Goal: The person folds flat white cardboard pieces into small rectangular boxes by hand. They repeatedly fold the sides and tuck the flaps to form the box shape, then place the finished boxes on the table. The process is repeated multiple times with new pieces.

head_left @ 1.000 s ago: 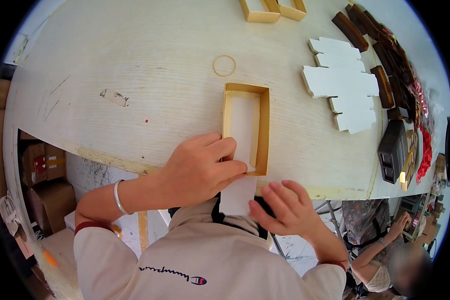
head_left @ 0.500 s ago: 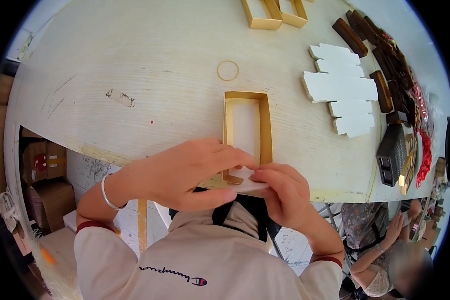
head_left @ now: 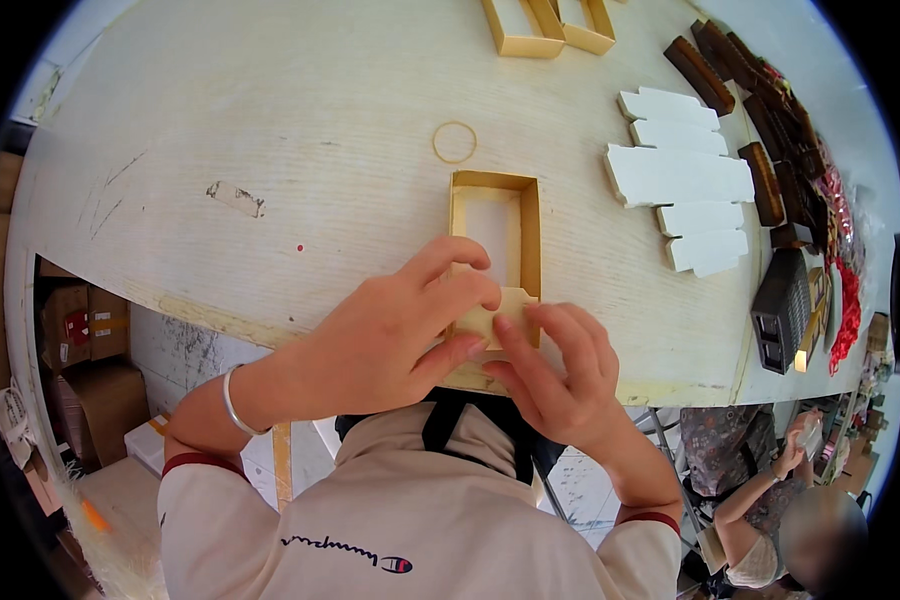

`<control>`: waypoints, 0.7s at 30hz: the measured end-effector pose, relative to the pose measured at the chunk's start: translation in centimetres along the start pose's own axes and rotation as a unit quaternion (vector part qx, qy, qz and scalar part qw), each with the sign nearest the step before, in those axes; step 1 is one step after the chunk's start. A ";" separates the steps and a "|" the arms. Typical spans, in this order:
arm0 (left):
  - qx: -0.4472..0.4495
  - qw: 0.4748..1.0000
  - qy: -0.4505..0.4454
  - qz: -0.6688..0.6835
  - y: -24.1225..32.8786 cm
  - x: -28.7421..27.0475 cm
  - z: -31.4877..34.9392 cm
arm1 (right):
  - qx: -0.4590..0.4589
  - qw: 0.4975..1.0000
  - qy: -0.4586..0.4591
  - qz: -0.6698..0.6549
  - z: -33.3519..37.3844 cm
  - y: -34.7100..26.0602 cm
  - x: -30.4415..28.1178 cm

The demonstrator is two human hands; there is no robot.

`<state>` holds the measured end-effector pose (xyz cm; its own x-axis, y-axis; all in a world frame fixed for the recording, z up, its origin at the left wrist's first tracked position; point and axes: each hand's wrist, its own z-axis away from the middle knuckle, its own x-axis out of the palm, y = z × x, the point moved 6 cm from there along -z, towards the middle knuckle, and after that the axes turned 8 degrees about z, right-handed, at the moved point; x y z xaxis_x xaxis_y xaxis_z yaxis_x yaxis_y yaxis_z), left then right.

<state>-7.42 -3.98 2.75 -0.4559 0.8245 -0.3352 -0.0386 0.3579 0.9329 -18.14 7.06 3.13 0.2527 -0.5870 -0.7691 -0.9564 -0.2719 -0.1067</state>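
In front of me, near the table's front edge, lies a shallow gold-tan cardboard box [head_left: 531, 235] with an open top and a white inside. Its near end flap [head_left: 516, 299] is folded up and inward, tan side showing. My left hand [head_left: 385, 325] is at the box's near left corner, its bent fingers over the wall and its thumb at the near end. At the near right, my right hand [head_left: 565, 375] presses the flap with its fingers, the thumb low on the outside. Both hands grip the box's near end.
A rubber band [head_left: 455, 142] lies beyond the box. Two similar boxes [head_left: 532, 47] stand at the far edge. Flat white card blanks [head_left: 680, 175] are stacked to the right, beside dark brown blocks [head_left: 762, 183] and a black ridged object [head_left: 782, 310]. Another person [head_left: 750, 520] sits at lower right.
The near flap, which stuck out toward me white side up, is now folded up and over the end. My hands have moved with it, and the box has shifted slightly away.
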 end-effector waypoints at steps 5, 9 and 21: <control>0.161 0.954 0.033 -0.252 1.8 1.3 1.5 | -0.001 0.995 -0.091 -0.044 -0.4 0.4 0.5; 0.178 0.944 0.028 -0.275 1.4 1.5 1.4 | 0.008 0.991 -0.136 -0.005 -1.2 -0.1 0.7; -0.001 0.962 -0.107 -0.252 0.7 2.2 0.0 | 0.101 0.951 -0.260 -0.131 -1.6 1.0 1.8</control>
<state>-8.47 -1.94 2.66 -0.1858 0.6173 -0.7644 -0.2080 0.7356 0.6446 -18.38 4.55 2.69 0.4295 -0.0488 -0.9017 -0.8927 -0.1738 -0.4158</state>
